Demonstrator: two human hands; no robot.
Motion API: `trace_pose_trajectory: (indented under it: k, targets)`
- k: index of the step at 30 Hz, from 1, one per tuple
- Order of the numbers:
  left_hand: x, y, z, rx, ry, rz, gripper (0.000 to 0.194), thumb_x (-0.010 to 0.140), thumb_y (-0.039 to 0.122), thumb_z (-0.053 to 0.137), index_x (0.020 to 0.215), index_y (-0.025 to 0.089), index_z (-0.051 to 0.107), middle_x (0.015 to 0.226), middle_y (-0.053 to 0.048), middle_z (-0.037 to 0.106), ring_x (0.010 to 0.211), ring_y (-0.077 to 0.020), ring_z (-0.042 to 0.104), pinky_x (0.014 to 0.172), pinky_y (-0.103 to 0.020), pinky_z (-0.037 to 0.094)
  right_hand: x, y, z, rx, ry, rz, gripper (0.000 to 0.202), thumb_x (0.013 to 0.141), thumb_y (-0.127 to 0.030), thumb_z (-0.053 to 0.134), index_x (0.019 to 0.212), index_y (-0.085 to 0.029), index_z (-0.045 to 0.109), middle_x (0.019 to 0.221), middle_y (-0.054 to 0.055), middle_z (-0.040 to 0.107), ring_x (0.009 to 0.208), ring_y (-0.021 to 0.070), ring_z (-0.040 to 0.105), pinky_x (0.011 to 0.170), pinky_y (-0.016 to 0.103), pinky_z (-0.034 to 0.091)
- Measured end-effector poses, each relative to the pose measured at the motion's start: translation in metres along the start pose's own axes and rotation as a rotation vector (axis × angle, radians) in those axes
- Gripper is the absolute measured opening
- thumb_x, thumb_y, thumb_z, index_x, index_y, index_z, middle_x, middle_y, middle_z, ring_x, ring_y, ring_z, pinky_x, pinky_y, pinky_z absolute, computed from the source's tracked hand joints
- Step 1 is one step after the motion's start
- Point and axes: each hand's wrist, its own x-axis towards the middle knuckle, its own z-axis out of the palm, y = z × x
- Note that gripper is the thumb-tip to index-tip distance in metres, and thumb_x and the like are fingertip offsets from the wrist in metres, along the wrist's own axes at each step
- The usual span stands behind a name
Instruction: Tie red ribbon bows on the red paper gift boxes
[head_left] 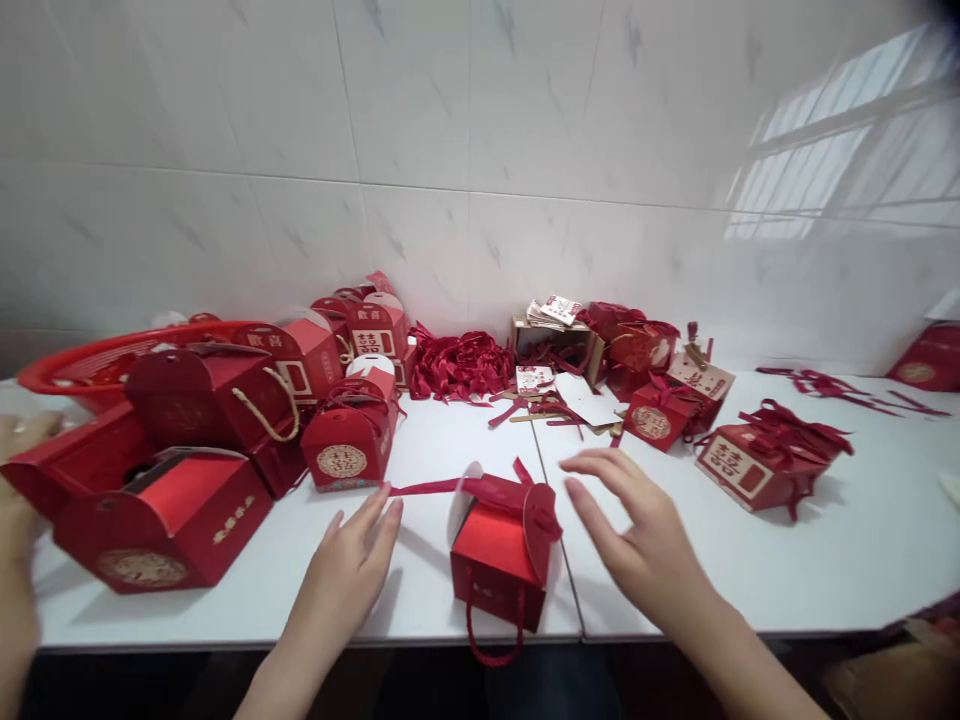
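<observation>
A red gift box point(499, 550) with a dark red cord handle stands near the table's front edge, its rounded side flaps raised. Dark red ribbon point(427, 488) runs through its top and stretches left. My left hand point(349, 565) is left of the box, thumb and forefinger closed at the ribbon's left end. To the right of the box, my right hand point(637, 530) hovers with its fingers apart and nothing between them.
Red boxes point(349, 440) and a red plastic basket point(82, 355) fill the left. Another person's hand point(19, 480) is at the far left edge. Loose ribbons point(465, 365), cards point(559, 310) and a tied box point(765, 465) lie behind and right.
</observation>
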Motion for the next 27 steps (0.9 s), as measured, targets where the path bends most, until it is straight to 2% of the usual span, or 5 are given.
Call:
trace_pose_trajectory:
  k: [7,10,14,20,27]
  targets:
    - [0.009,0.012,0.006,0.133,0.260,0.176,0.042,0.090,0.041,0.036,0.113,0.020,0.064,0.135,-0.017,0.051,0.128,-0.0395,0.040,0.103,-0.066,0.018,-0.043,0.030,0.004,0.017,0.014,0.115,0.014,0.086,-0.030,0.057,0.097,-0.022,0.061,0.102,0.008,0.064,0.099,0.0242,0.060,0.085,0.037,0.047]
    - [0.015,0.036,0.018,-0.262,0.096,0.323,0.032,0.090,0.040,0.039,0.099,0.021,0.063,0.114,-0.011,0.058,0.114,-0.0271,0.053,0.098,-0.045,0.041,-0.046,0.028,0.019,0.068,-0.022,0.175,0.022,0.084,-0.032,0.059,0.103,-0.022,0.057,0.104,0.009,0.063,0.100,0.0243,0.060,0.084,0.036,0.049]
    - [0.011,0.058,0.036,-0.563,-0.191,0.232,0.020,0.085,0.041,0.050,0.088,0.022,0.051,0.088,-0.002,0.056,0.084,-0.0180,0.058,0.070,-0.027,0.049,-0.043,0.030,0.038,0.271,-0.017,0.372,0.026,0.086,-0.040,0.055,0.102,-0.019,0.055,0.096,0.009,0.062,0.078,0.0197,0.062,0.069,0.033,0.051]
    - [0.003,0.055,0.038,-0.584,-0.269,0.107,0.029,0.085,0.047,0.050,0.073,0.021,0.045,0.065,0.004,0.044,0.062,-0.0133,0.046,0.059,-0.024,0.039,-0.033,0.050,0.030,0.533,-0.035,0.528,0.038,0.078,-0.046,0.063,0.100,-0.019,0.051,0.056,-0.009,0.039,0.047,0.0092,0.040,0.046,0.022,0.035]
    - [0.013,0.043,0.038,-0.449,-0.309,0.122,0.038,0.089,0.049,0.042,0.064,0.020,0.045,0.064,0.002,0.045,0.063,-0.0150,0.044,0.061,-0.026,0.037,-0.026,0.059,0.018,0.187,-0.044,0.393,0.027,0.084,-0.047,0.054,0.082,-0.021,0.048,0.051,-0.008,0.035,0.047,0.0105,0.035,0.049,0.025,0.030]
